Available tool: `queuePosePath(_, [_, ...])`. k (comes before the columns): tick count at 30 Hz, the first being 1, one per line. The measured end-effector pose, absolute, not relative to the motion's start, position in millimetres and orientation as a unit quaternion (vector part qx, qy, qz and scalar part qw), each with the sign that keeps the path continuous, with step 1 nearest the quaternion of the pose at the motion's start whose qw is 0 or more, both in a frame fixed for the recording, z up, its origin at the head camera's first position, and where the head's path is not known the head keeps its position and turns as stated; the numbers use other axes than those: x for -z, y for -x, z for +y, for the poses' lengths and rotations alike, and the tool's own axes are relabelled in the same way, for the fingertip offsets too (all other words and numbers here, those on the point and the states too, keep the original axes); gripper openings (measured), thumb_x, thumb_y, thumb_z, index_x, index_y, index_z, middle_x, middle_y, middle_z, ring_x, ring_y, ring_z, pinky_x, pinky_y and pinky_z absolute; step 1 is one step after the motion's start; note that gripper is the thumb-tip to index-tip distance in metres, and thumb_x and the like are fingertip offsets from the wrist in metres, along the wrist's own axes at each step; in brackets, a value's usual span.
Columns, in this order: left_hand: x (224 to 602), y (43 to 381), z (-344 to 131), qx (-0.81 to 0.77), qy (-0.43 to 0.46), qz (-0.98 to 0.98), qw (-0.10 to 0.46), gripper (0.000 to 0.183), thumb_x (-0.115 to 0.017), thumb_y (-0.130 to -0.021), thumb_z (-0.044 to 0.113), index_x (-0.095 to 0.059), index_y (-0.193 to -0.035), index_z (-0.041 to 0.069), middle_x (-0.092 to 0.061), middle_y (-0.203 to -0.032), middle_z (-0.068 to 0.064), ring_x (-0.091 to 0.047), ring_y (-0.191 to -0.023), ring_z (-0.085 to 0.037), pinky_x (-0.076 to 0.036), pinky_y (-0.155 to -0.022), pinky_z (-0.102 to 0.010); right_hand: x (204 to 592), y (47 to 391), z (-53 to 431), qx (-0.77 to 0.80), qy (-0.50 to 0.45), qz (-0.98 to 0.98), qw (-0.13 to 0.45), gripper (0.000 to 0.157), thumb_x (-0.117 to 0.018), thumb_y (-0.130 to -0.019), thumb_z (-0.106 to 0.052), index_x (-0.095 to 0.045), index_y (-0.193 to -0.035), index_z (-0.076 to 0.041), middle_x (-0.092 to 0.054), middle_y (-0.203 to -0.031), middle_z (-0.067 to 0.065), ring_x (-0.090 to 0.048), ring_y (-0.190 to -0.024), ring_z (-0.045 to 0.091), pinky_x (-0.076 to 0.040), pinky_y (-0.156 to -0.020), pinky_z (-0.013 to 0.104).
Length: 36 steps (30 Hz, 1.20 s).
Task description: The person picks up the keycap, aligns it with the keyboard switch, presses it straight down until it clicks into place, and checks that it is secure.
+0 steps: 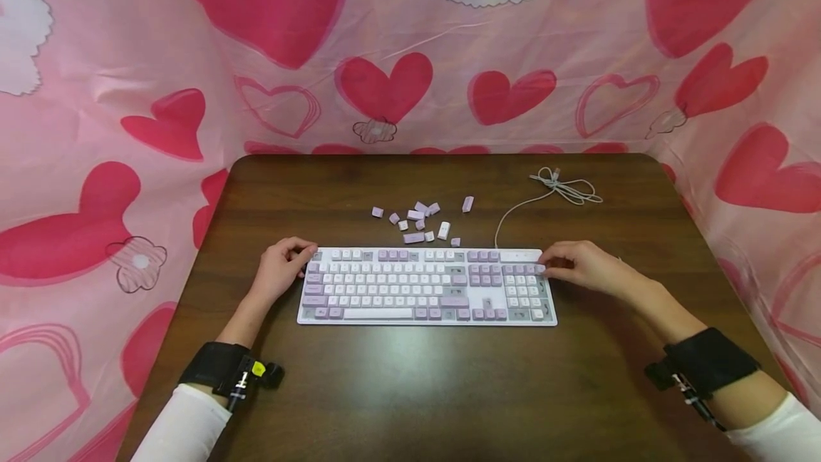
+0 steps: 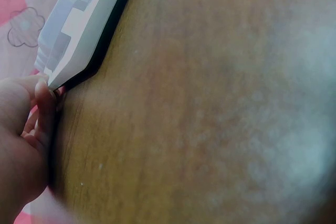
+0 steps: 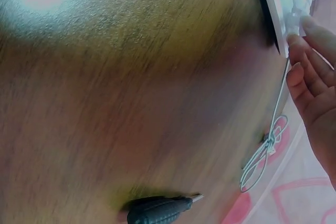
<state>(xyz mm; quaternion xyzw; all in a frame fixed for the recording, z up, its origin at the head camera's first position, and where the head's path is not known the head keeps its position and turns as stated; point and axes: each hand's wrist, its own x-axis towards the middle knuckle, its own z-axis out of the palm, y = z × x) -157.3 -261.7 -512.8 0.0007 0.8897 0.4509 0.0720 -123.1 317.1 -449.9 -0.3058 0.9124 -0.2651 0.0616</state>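
A white keyboard [image 1: 388,314] with lilac and white keycaps lies across the table, several grey switch spots showing bare among the keys. My left hand [image 1: 279,269] grips its far left corner; in the left wrist view the thumb and fingers pinch the board's corner. At the opposite end, my right hand [image 1: 580,264] holds the far right edge, thumb and fingertips beside the top number-pad keys. Just behind the board lie loose keycaps [image 1: 414,237], lilac and white, in a scattered group. The fingertips under both edges are partly hidden.
Behind the keyboard's right half, a pale cable [image 1: 573,192] runs back to a tied bundle. Toward the lower edge of the right wrist view lies a black-handled tool [image 3: 160,211] with a short metal tip. Pink heart-patterned cloth [image 1: 385,20] surrounds the brown table [image 1: 410,391].
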Motion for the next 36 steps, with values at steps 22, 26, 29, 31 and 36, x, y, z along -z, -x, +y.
queuePosePath(22, [511,157,-261,-0.451,0.003,0.889,0.081,0.035,-0.066,-0.104,0.03,-0.071,-0.124,0.002,-0.06,-0.11,-0.017,-0.059,-0.072,-0.019,-0.051,-0.061,-0.022,442,129,305,0.202,0.37,0.906,0.05,0.017,-0.084,-0.084,0.0,-0.074,-0.091,-0.012,-0.067,-0.089,-0.008,-0.06,-0.078,0.005,-0.054,-0.068,0.034])
queuePosePath(26, [511,158,-261,-0.452,0.007,0.888,0.08,0.034,-0.067,-0.104,0.03,-0.072,-0.123,0.003,-0.061,-0.111,-0.017,-0.059,-0.073,-0.02,-0.051,-0.061,-0.022,435,131,296,0.182,0.353,0.914,0.08,0.018,-0.084,-0.084,0.0,-0.069,-0.084,-0.011,-0.063,-0.08,-0.008,-0.053,-0.071,0.006,-0.048,-0.062,0.031])
queuePosePath(29, [511,158,-261,-0.452,0.008,0.888,0.079,0.033,-0.067,-0.104,0.03,-0.072,-0.123,0.003,-0.06,-0.11,-0.016,-0.059,-0.072,-0.02,-0.051,-0.061,-0.022,429,131,289,0.162,0.327,0.924,0.114,0.02,-0.081,-0.086,0.0,-0.065,-0.08,-0.011,-0.058,-0.074,-0.008,-0.048,-0.067,0.008,-0.044,-0.06,0.029])
queuePosePath(31, [512,159,-261,-0.452,0.005,0.889,0.077,0.033,-0.067,-0.104,0.03,-0.072,-0.123,0.003,-0.06,-0.109,-0.016,-0.06,-0.072,-0.019,-0.051,-0.061,-0.022,427,131,285,0.147,0.309,0.931,0.131,0.022,-0.08,-0.088,0.0,-0.064,-0.078,-0.012,-0.056,-0.071,-0.008,-0.047,-0.066,0.009,-0.043,-0.06,0.029])
queuePosePath(36, [515,158,-260,-0.455,0.004,0.888,0.075,0.031,-0.068,-0.103,0.027,-0.072,-0.121,0.002,-0.06,-0.107,-0.016,-0.059,-0.07,-0.019,-0.051,-0.06,-0.022,429,127,279,0.125,0.283,0.939,0.15,0.016,-0.077,-0.09,0.0,-0.067,-0.081,-0.009,-0.059,-0.072,-0.005,-0.048,-0.065,0.011,-0.044,-0.059,0.03])
